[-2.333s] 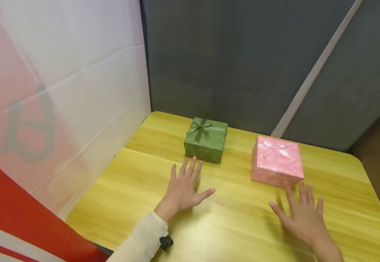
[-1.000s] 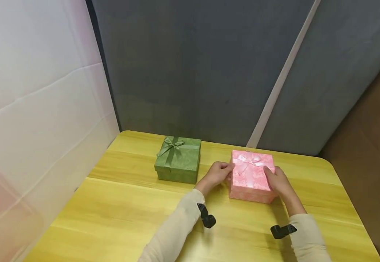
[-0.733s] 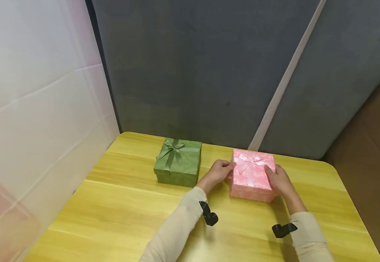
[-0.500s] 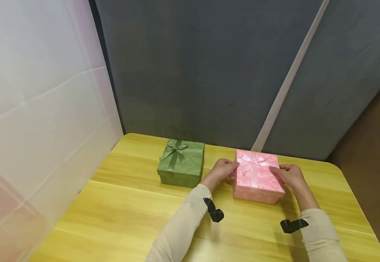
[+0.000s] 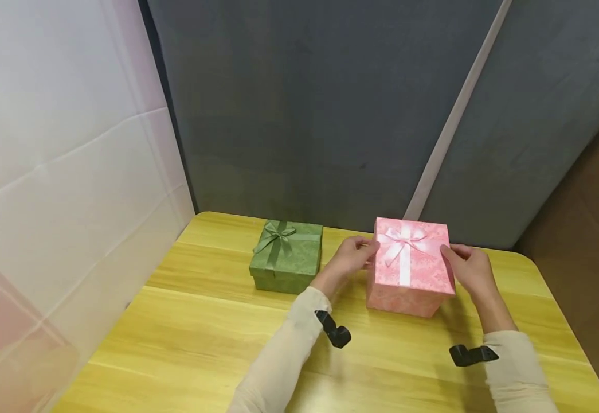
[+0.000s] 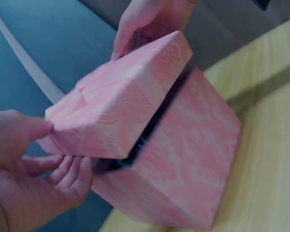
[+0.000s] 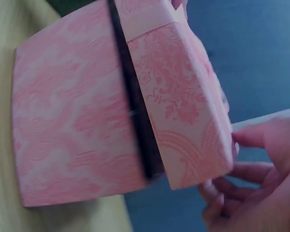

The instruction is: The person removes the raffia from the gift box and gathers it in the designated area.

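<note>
A pink patterned gift box lid [image 5: 417,269] with a ribbon bow is raised off its pink box base [image 5: 404,301]. My left hand [image 5: 349,257] pinches the lid's left side, and my right hand [image 5: 472,268] pinches its right side, thumbs on top. Both wrist views reveal a dark gap between the lid [image 6: 121,106] and the base [image 6: 188,154]; what lies inside cannot be made out. The base stands on the yellow wood-grain table. Left of it, a green gift box [image 5: 289,258] with a green bow sits closed, untouched.
The yellow table [image 5: 216,332] has a dark grey fabric partition [image 5: 289,115] behind it. A white panel [image 5: 98,172] stands along the left, and a brown panel [image 5: 593,218] along the right. Small black wrist cameras [image 5: 336,331] are fixed on the sleeves.
Both hands came from open over the table to gripping the pink lid's sides. Within the last half second the lid has risen off the base. The green box stayed put.
</note>
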Demonstrator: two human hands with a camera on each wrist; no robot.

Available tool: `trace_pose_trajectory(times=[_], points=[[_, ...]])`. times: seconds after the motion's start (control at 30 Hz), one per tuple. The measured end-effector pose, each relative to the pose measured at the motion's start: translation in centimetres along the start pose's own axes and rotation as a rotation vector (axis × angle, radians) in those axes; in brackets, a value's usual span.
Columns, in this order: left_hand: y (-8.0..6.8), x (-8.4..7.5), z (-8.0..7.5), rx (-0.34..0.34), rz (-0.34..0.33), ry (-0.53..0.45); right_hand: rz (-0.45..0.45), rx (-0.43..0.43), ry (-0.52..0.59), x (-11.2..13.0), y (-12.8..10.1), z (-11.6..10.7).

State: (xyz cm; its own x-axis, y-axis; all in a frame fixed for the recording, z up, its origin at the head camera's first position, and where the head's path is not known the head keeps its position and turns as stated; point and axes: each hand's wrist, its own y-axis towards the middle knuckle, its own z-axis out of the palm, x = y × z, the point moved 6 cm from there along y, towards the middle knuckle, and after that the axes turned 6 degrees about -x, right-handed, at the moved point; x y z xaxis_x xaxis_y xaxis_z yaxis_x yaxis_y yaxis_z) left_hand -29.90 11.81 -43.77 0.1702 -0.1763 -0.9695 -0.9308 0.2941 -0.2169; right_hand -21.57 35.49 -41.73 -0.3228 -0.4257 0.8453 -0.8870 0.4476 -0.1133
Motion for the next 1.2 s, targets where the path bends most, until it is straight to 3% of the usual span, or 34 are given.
trace_pose_trajectory(times=[0.1, 0.17, 0.23, 0.3, 0.37, 0.43, 0.53, 0.6, 0.67, 0.8, 1.0, 1.2], points=[[-1.6, -1.3, -0.6, 0.119, 0.122, -0.021, -0.163, 0.029, 0.011, 1.4, -1.9, -1.5], [-3.2, -2.0, -1.3, 0.197, 0.226, -0.043, -0.298, 0.095, 0.091, 2.0, -3.6, -2.5], [-5.4, -2.6, -2.0, 0.291, 0.354, -0.049, -0.431, 0.201, 0.176, 2.5, -6.0, -3.6], [-8.1, -2.8, -2.6, 0.391, 0.49, 0.009, -0.556, 0.282, 0.182, 2.7, -8.9, -4.4], [-11.1, -2.5, -2.8, 0.495, 0.66, 0.144, -0.704, 0.346, 0.089, 2.6, -11.8, -4.6], [-13.9, -1.7, -2.5, 0.551, 0.858, 0.375, -0.907, 0.328, -0.111, 2.1, -14.3, -4.0], [-16.4, 0.4, -1.5, 0.547, 1.132, 0.743, -1.216, 0.257, -0.347, 0.5, -16.7, -2.1], [-16.8, 2.1, -0.8, 0.503, 1.242, 0.942, -1.36, 0.182, -0.464, -1.0, -17.3, -0.8], [-16.4, 3.9, 0.0, 0.468, 1.286, 1.083, -1.425, 0.133, -0.56, -2.7, -17.5, 0.3], [-14.9, 6.3, 1.4, 0.418, 1.315, 1.232, -1.476, 0.068, -0.692, -5.6, -16.7, 2.0], [-13.7, 8.0, 3.0, 0.407, 1.31, 1.332, -1.465, 0.01, -0.743, -8.7, -16.0, 2.6], [-13.7, 8.6, 3.0, 0.385, 1.294, 1.42, -1.432, 0.019, -0.778, -9.7, -15.8, 3.6]])
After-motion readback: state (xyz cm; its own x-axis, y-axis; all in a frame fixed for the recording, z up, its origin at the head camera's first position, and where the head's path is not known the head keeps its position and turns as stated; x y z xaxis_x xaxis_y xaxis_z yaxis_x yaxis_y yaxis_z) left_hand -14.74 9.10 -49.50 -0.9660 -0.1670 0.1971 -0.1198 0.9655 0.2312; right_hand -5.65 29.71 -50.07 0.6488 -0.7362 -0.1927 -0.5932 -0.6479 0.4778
